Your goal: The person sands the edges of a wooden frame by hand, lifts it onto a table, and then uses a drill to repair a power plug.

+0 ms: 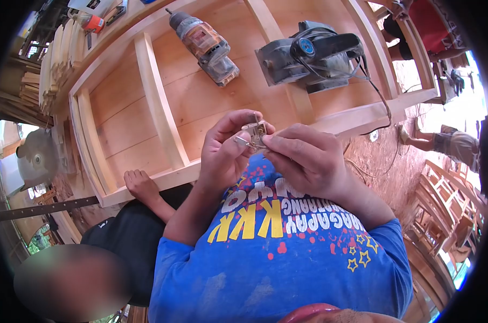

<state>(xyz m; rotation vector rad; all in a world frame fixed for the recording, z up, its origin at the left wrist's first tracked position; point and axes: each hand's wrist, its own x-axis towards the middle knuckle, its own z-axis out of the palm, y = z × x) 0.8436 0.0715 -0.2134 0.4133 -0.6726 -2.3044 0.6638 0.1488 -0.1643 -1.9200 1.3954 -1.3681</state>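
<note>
In front of my chest, both hands hold a small brass-coloured metal fitting, which looks like a small lock or catch. My left hand is closed around its left side, with thumb and fingers bent. The thumb and fingertips of my right hand pinch it from the right. A thin shiny metal piece sticks out near my left thumb. My fingers cover much of the fitting. Beyond my hands lies a large wooden frame with boards across its bottom.
A cordless drill and a corded power sander or planer rest on the frame. Another person's hand touches its near left edge. Wood strips are stacked at left, chair-like parts at right. More people stand at upper right.
</note>
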